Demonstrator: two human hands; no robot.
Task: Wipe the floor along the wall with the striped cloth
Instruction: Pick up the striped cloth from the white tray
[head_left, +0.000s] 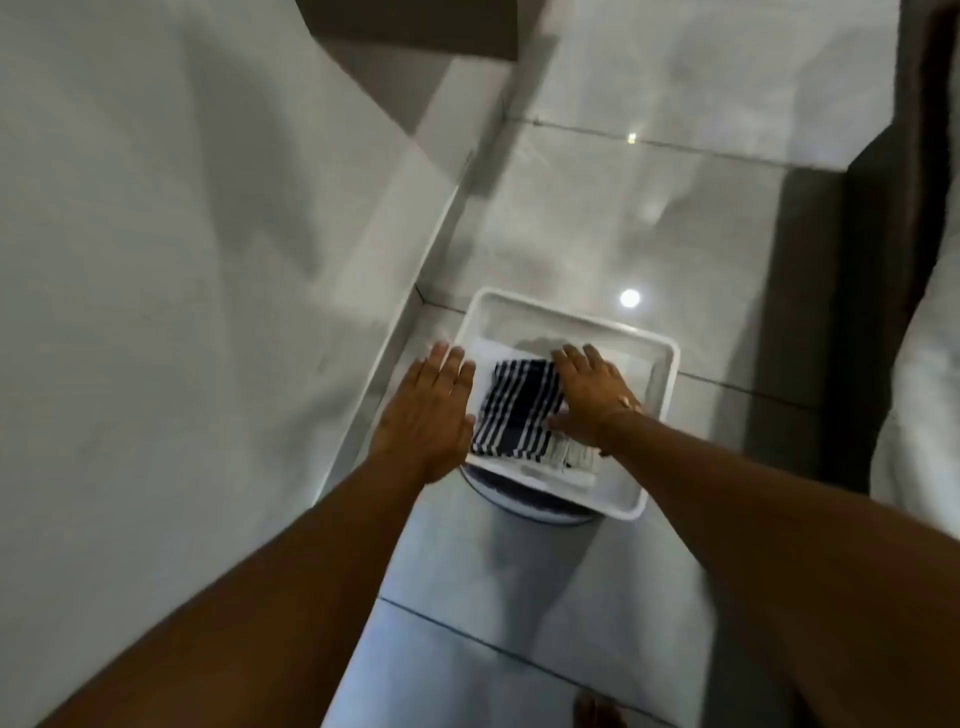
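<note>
Cloth: striped cloth (517, 408) lay in white tray (655, 358), long axis twelve-to-six.
Right hand (589, 392): flat, open, on its three-o'clock edge; nearer.
Left hand (423, 410): open, at nine o'clock.

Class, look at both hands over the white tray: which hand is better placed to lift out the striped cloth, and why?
Right. The right hand already rests on the striped cloth inside the white tray, while the left hand lies flat at the tray's wall-side rim, off the cloth.
</note>
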